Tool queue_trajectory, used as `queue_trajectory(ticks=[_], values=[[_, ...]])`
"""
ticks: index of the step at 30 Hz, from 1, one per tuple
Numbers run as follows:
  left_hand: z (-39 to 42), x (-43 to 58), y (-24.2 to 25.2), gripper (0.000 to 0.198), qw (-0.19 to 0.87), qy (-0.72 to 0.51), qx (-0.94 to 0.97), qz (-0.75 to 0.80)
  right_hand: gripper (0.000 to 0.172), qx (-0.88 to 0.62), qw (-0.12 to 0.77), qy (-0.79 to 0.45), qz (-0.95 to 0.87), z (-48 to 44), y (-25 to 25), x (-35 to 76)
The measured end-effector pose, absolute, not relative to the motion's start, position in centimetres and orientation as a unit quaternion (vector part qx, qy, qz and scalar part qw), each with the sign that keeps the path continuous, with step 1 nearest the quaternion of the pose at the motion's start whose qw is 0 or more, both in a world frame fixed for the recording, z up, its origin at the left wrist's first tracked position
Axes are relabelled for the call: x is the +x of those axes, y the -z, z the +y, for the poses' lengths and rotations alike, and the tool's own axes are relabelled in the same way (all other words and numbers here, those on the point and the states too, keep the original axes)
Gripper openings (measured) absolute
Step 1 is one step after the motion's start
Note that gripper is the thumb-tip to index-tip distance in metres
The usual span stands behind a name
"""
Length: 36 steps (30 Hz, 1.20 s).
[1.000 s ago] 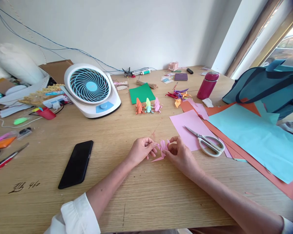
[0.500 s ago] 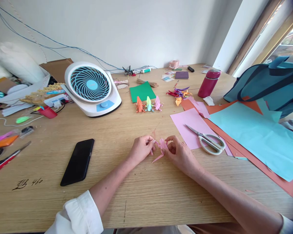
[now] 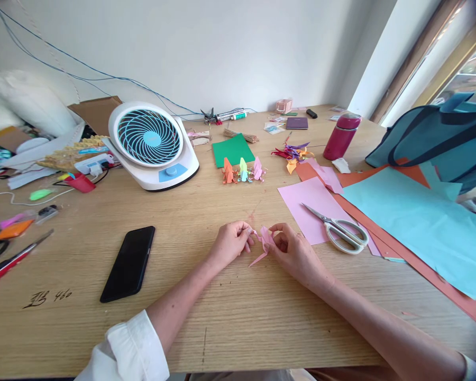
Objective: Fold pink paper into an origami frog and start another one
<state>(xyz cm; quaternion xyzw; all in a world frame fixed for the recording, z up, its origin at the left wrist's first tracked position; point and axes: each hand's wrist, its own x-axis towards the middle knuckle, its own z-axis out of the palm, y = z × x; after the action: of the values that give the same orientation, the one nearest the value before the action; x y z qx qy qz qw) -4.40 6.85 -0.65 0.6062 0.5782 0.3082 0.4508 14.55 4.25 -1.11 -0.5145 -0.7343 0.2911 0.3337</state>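
Observation:
A small pink folded paper figure sits between my hands over the middle of the wooden table. My left hand pinches its left side with closed fingers. My right hand pinches its right side, fingers curled round it. One pointed tip of the paper sticks down toward me. Three finished paper figures, orange, green-yellow and pink, stand in a row farther back.
A black phone lies to the left, white-handled scissors on pink paper to the right. Blue and orange sheets, a teal bag, a red bottle, a white fan and green paper lie around.
Both hands kept pinching the pink paper figure and drew slightly closer together on it. My view shifted a little.

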Motion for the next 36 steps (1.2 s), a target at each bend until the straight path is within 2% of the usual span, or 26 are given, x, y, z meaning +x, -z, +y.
queue_trajectory(ticks=[6,12,16,36], values=[[6.9,-4.5,0.8,0.019,0.447,-0.327,0.602,0.575,0.022,-0.506,0.355,-0.31,-0.723,4.1,1.2,14.5],[6.9,-4.7,1.3,0.011,0.438,-0.364,0.595,0.568,0.025,-0.49,0.355,-0.34,-0.72,4.1,1.2,14.6],[6.6,-4.8,1.0,0.01,0.432,-0.364,0.593,0.574,0.019,-0.488,0.346,-0.303,-0.742,3.9,0.8,15.1],[1.9,-4.2,-1.0,0.019,0.236,-0.212,0.765,0.56,0.009,-0.495,0.3,-0.247,-0.777,3.4,0.5,16.2]])
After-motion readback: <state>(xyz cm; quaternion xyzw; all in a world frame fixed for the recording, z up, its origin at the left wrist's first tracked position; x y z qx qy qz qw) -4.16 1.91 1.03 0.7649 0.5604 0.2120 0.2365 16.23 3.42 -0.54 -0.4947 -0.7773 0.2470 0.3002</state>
